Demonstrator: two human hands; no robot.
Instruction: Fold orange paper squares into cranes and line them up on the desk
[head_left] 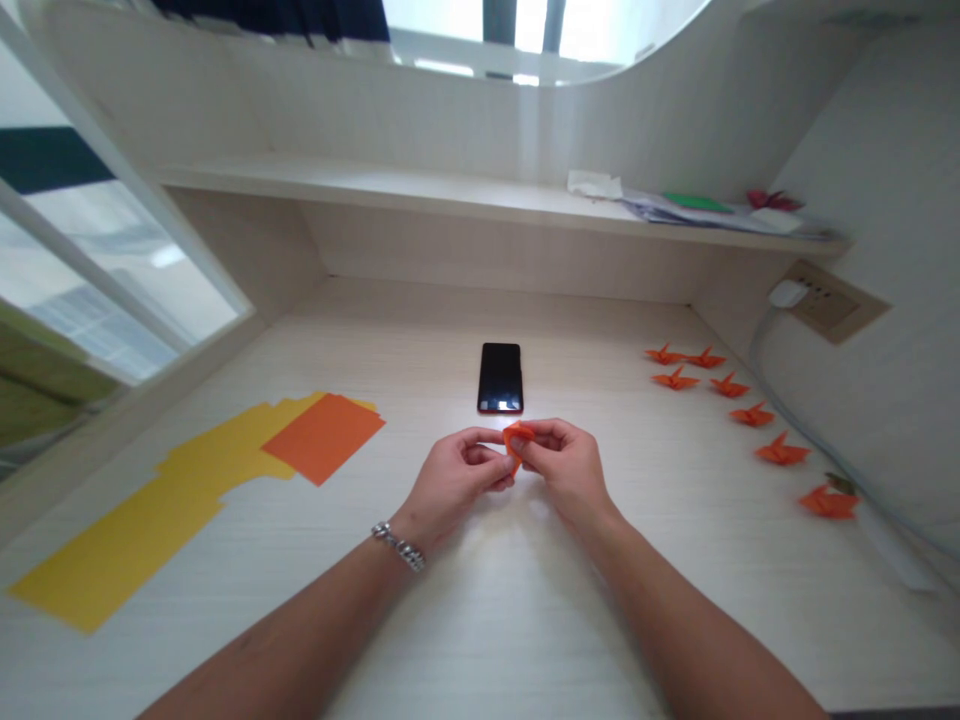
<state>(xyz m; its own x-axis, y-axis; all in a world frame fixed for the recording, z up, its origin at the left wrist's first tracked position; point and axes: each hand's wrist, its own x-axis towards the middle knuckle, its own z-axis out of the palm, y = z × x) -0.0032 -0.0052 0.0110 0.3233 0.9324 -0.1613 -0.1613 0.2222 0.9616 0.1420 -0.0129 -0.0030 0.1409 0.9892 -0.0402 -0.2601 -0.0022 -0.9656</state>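
Between my two hands, above the middle of the desk, is a small piece of folded orange paper [516, 436]. My left hand [466, 468], with a chain bracelet [398, 546] at the wrist, pinches its left side between thumb and fingers. On the other side my right hand [561, 458] grips it, the thumb pressed on its face. Fingers cover part of the paper, so its exact shape is hard to read. Just beyond the hands lies a dark phone [500, 378], flat on the desk.
Several orange paper cranes [781, 450] line the right side. At left, orange sheets [324, 438] overlap fanned yellow sheets [120, 545]. A cable [806, 430] runs from a plug [789, 293] along the right wall. Papers [679, 208] lie on the shelf [420, 195] above the desk [405, 330].
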